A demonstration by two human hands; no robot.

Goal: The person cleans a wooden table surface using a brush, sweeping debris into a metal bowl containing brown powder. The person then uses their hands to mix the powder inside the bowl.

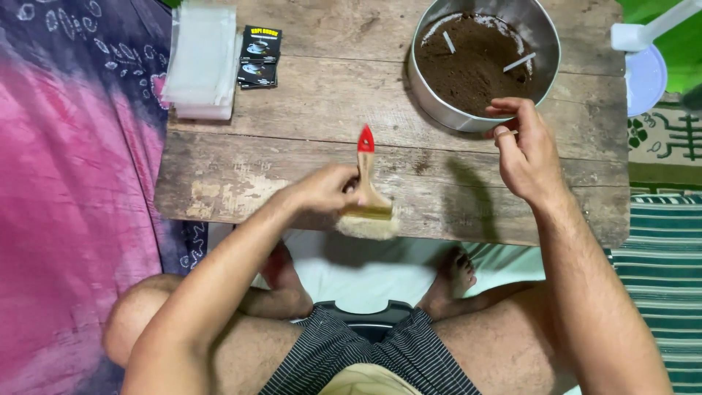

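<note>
Where left hand [325, 192] grips, brush [368, 207] is pale-bristled, red-tipped.

A stack of clear plastic sheets [199, 58] lies at the table's [292, 139] far left corner, small black packets [259, 56] just beside it. A pink-purple cloth [66, 197] spreads past the left edge.
</note>
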